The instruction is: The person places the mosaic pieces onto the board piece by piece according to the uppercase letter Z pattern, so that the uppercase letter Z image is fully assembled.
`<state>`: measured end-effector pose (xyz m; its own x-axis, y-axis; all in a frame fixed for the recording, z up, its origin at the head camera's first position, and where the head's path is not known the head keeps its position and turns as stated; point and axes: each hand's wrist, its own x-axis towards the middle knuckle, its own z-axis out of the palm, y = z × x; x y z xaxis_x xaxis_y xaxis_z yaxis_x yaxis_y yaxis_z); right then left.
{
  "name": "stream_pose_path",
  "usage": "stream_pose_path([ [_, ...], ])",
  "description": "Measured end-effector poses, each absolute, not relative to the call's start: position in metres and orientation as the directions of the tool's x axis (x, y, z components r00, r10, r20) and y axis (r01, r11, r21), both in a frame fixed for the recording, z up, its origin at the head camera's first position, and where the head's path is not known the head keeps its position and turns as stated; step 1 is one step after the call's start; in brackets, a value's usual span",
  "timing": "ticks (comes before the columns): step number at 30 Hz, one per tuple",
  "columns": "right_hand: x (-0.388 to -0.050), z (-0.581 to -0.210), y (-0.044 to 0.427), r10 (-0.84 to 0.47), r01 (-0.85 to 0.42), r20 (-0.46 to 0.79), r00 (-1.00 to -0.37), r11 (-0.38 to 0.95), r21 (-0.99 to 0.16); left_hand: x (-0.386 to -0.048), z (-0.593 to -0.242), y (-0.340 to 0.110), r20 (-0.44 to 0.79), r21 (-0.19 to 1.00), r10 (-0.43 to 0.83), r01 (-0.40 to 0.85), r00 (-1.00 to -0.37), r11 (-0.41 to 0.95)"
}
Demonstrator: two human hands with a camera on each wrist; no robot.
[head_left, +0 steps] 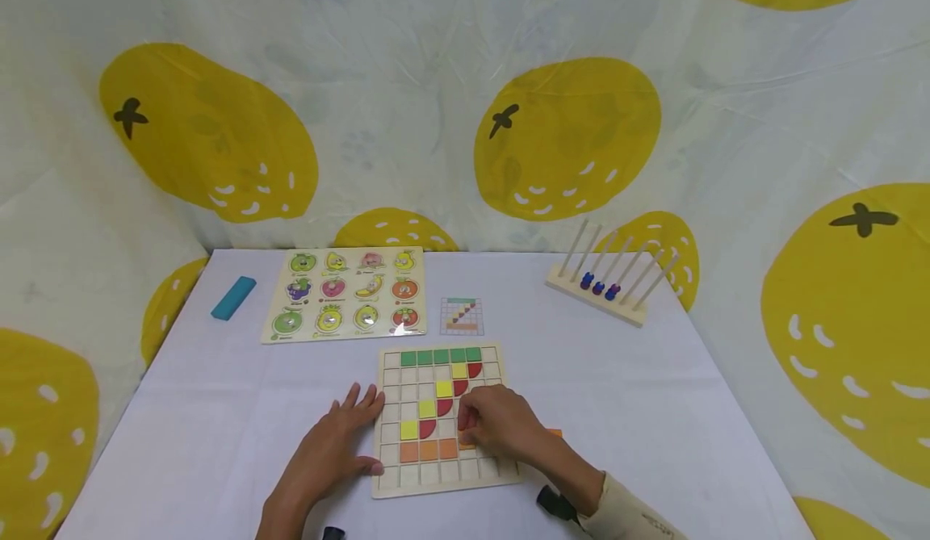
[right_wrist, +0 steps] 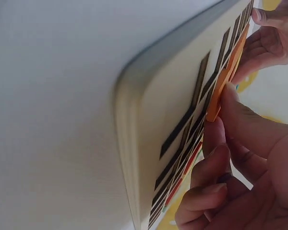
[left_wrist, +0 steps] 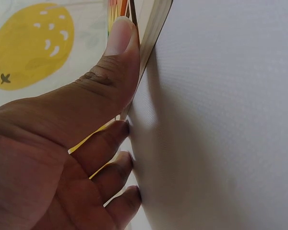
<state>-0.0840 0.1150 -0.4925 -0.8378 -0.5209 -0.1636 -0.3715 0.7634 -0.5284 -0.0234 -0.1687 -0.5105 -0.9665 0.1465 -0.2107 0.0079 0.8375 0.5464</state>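
A wooden grid board lies in front of me. It bears a row of green squares, a diagonal of yellow squares with red quarter-circle pieces beside them, and three orange squares in a lower row. My right hand pinches another orange square tile between thumb and finger at the right end of that orange row; the hand partly covers it in the head view. With fingers spread, my left hand touches the board's left edge, its thumb near the lower corner.
A small pattern card lies behind the board, beside a fruit puzzle board. A teal block is at far left. A wooden peg rack with beads stands back right. Something orange shows behind my right wrist.
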Motion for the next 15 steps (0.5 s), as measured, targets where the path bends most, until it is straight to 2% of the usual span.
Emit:
stream_pose_path([
  [8,-0.0837,-0.4892,0.1137,-0.544,-0.392,-0.199,-0.815,0.771,-0.502,-0.0233,-0.5114,-0.1689,-0.205,0.545,0.145,0.01,-0.968,0.839],
  [15,-0.0869,-0.4924,0.1132,-0.524,-0.386,-0.181,-0.832,0.783,-0.488,-0.0226,-0.5112,-0.1689,-0.199,0.55,0.148,0.015,-0.969,0.835],
])
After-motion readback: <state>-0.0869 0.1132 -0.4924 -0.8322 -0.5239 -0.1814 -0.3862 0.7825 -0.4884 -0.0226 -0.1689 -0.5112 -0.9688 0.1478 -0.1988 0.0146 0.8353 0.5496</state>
